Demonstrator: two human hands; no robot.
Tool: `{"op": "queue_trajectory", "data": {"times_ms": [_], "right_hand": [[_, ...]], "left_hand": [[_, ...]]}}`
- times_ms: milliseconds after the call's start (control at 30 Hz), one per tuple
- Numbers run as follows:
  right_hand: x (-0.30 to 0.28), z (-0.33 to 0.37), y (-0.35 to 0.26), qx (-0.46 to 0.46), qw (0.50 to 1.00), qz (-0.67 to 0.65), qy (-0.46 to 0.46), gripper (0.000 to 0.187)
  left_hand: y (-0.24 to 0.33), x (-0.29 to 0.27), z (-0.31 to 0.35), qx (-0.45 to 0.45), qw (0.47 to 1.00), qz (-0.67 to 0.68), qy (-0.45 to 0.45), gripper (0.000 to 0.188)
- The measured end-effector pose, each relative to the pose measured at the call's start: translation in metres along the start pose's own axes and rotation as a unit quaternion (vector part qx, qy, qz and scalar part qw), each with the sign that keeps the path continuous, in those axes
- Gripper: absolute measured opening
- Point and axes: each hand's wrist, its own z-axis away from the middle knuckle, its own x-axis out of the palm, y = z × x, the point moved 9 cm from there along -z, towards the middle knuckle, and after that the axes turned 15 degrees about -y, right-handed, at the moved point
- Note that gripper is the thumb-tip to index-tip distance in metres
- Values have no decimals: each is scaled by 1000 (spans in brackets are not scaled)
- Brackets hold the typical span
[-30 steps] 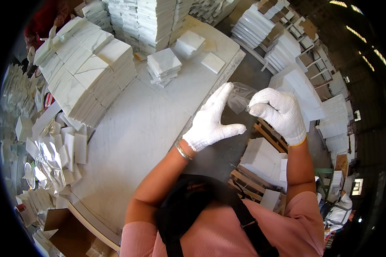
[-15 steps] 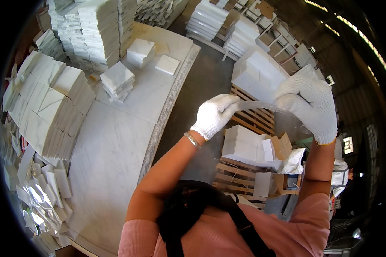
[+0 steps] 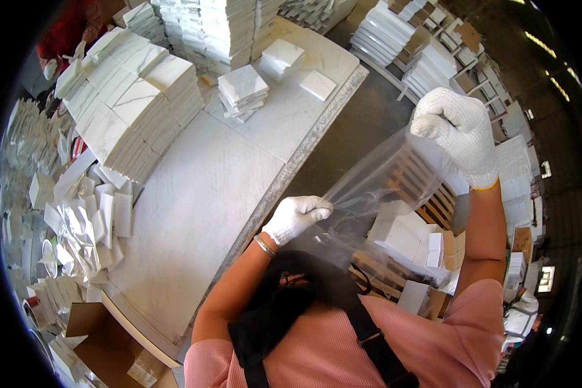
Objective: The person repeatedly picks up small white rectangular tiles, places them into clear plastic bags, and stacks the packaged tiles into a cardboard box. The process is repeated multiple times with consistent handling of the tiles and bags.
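Clear plastic film is stretched between my two gloved hands, beyond the right edge of the marble worktop; whether it is a bag or a flat sheet I cannot tell. My left hand, in a white knit glove, pinches its lower left end. Higher up and to the right, my right hand has its fingers curled tight on the other end. On the worktop stand two small piles of white marble tiles, a nearer pile and a farther pile, beside a single tile.
A large block of stacked tiles and a tall stack occupy the worktop's far left. Loose tiles and crumpled plastic lie at the left. An open cardboard box sits lower left. White boxes and pallets stand right.
My right hand has risen and my left hand has come down toward me. The film, a narrow strip before, is spread wide between them. The view has turned, shifting the worktop rightward.
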Motion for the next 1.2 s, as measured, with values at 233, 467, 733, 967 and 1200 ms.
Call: {"op": "queue_trajectory", "data": {"times_ms": [233,467,733,967,1200], "right_hand": [[94,-76,-51,-245,964,-45,-95,24],[205,-109,-133,-483,870,-18,-94,29],[286,-110,-206,-571,804,3,-167,32],[311,-119,-241,-589,782,-3,-204,30],[331,-125,-264,-609,763,-36,-214,30]], "left_hand": [[-59,4,113,-56,991,-21,120,28],[-114,29,201,-105,950,-127,264,28],[-202,48,249,-322,908,-76,257,49],[-191,40,256,-254,940,17,229,57],[-247,49,262,-307,930,-1,205,56]]}}
